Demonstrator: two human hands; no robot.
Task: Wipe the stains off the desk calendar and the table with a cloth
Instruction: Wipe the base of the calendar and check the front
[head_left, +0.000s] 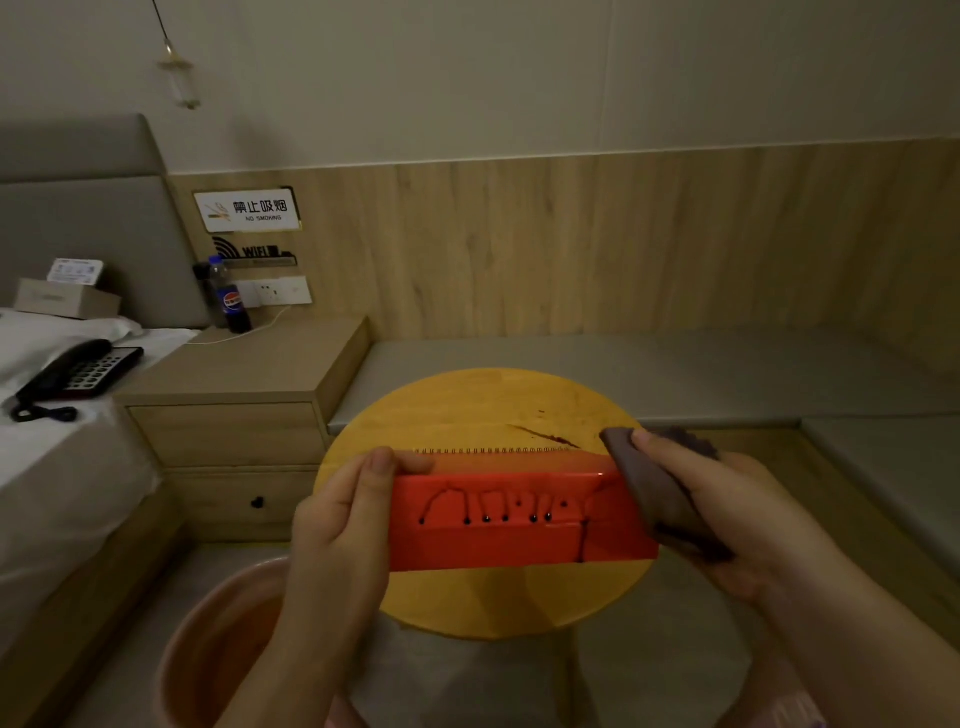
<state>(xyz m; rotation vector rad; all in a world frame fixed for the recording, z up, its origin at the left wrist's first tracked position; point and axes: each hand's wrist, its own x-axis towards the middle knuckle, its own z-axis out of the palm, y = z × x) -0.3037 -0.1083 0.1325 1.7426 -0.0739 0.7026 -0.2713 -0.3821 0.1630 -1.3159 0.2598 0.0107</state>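
Note:
A red desk calendar with a spiral binding along its top is held above a small round wooden table. Dark liquid runs down its red face in several drips. My left hand grips the calendar's left end, thumb on the front. My right hand holds a dark brown cloth pressed against the calendar's right end. A dark streak stain lies on the tabletop just behind the calendar, with small dark specks beyond it.
A pink basin stands on the floor at the lower left. A wooden nightstand with a cola bottle is at the left, beside a bed with a telephone. A grey bench runs behind the table.

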